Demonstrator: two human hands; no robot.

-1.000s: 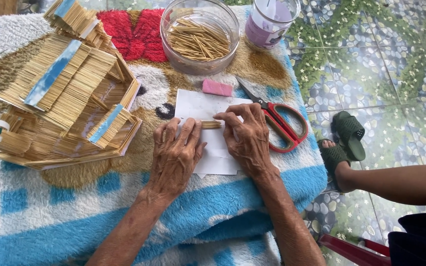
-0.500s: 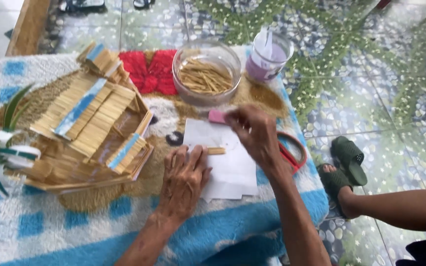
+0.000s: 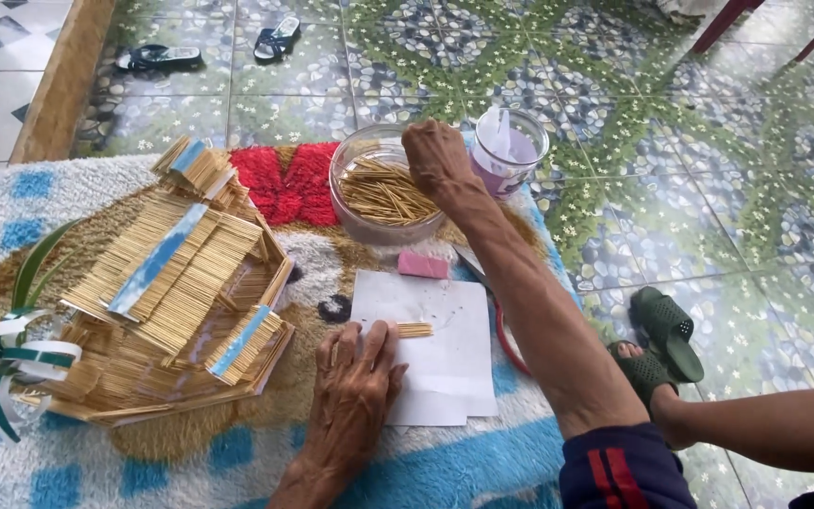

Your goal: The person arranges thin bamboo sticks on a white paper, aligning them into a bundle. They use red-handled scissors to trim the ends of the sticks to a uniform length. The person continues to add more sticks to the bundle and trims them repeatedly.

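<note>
covering most of the floor under both hands, a shaggy blue, white and tan rug (image 3: 190, 462) carries a stick-built model house (image 3: 167, 292) just left of the left hand (image 3: 355, 396), which lies flat with fingers spread, gripping nothing, pressing a white paper sheet (image 3: 445, 349). a small bundle of glued sticks (image 3: 414, 330) rests on that sheet just beyond the left fingertips, with a pink eraser (image 3: 423, 265) farther out. the right hand (image 3: 435, 155) dips into a clear bowl (image 3: 355, 179) of loose sticks (image 3: 383, 193), fingers bent down and hidden, so i cannot tell its hold; a lilac cup (image 3: 511, 151) sits just right of it.
</note>
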